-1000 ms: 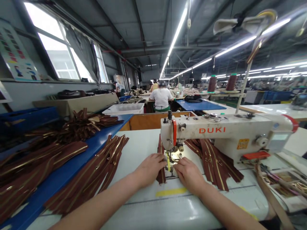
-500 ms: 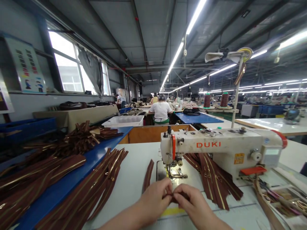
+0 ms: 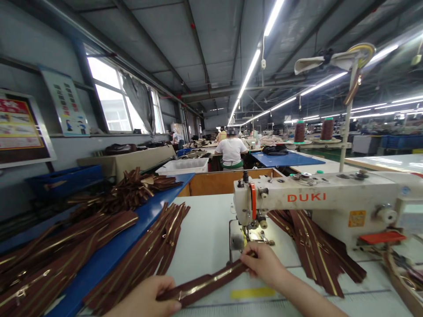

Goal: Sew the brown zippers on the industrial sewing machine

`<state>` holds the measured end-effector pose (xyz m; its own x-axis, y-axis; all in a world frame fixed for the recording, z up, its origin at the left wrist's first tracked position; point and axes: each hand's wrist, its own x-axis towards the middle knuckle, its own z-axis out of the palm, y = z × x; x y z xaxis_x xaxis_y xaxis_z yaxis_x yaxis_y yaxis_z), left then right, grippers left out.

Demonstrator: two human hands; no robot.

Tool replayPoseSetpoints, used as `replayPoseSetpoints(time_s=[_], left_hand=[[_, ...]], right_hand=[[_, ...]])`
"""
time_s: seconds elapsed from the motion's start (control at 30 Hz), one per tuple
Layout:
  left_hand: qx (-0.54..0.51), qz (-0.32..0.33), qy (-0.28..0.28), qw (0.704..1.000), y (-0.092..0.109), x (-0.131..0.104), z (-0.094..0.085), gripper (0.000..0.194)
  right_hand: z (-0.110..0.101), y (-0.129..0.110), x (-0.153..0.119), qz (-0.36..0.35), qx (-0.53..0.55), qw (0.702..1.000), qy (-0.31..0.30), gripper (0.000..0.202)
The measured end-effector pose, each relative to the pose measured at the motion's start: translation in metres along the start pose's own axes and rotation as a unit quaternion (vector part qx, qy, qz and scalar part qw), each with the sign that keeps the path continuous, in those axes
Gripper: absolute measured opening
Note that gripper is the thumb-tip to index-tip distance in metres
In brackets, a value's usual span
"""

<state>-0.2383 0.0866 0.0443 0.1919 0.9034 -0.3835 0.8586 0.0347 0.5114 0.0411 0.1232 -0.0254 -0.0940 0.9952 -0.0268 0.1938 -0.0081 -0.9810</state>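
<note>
- Head view: the left hand [image 3: 145,299] grips one end of a brown zipper strip [image 3: 206,281], fingers closed over it, low near the bottom edge of the picture.
- The right hand [image 3: 262,264] pinches the strip's other end just in front of the needle of the sewing machine [image 3: 317,202], so the strip is stretched flat and slanting across the tabletop [image 3: 205,233].
- As far as can be judged, this strip lies out from under the needle (whether it carries a seam I cannot tell); a pile of strips [image 3: 317,246] sits behind the machine, and another pile [image 3: 145,251] lies to the left beside the blue board [image 3: 132,229].
- More strips are heaped on that blue board, so much of the stock looks yet to be handled.
- Open room: bare tabletop between the left pile and the machine; the machine body closes off the right side.
- A person in a white shirt [image 3: 231,152] sits well apart at a far bench.
</note>
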Motion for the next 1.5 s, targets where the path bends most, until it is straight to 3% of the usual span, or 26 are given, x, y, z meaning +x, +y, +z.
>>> replayPoseSetpoints(time_s=[0.13,0.23,0.3,0.47,0.6,0.73,0.87,0.93,1.03,1.23,1.5], left_hand=[[0.129,0.053,0.115,0.984,-0.011,0.017,0.005,0.030],[0.217,0.105,0.198,0.950,-0.003,0.023,0.018,0.021],[0.253,0.183,0.234,0.921,0.009,0.028,0.034,0.018],[0.293,0.404,0.260,0.827,0.051,0.052,0.078,0.042],[0.277,0.466,0.244,0.804,0.073,0.080,0.092,0.027],[0.255,0.479,0.226,0.809,0.073,0.098,0.092,0.021],[0.194,0.473,0.238,0.826,0.072,0.101,0.092,0.020],[0.143,0.471,0.248,0.835,0.073,0.100,0.092,0.019],[0.088,0.462,0.246,0.848,0.076,0.099,0.092,0.018],[0.036,0.413,0.219,0.883,0.077,0.101,0.090,0.019],[-0.006,0.374,0.179,0.910,0.077,0.098,0.085,0.022]], right_hand=[[0.003,0.002,0.011,0.021,-0.011,0.999,-0.037,0.015],[-0.002,0.003,0.014,0.040,0.001,0.998,-0.051,0.012],[-0.005,0.002,0.016,0.056,0.010,0.997,-0.057,0.011],[-0.015,-0.003,0.018,0.091,0.025,0.992,-0.080,0.010],[-0.020,-0.007,0.019,0.100,0.016,0.990,-0.095,0.013],[-0.029,-0.001,0.018,0.072,-0.012,0.995,-0.065,0.010],[-0.046,0.013,0.009,-0.094,-0.094,0.991,0.005,0.017],[-0.052,0.016,0.003,-0.166,-0.142,0.976,0.001,0.024],[-0.054,0.015,-0.004,-0.221,-0.203,0.954,-0.015,0.033],[-0.050,0.014,0.001,-0.241,-0.251,0.937,-0.003,0.012],[-0.051,0.013,0.003,-0.225,-0.282,0.933,-0.001,0.014]])
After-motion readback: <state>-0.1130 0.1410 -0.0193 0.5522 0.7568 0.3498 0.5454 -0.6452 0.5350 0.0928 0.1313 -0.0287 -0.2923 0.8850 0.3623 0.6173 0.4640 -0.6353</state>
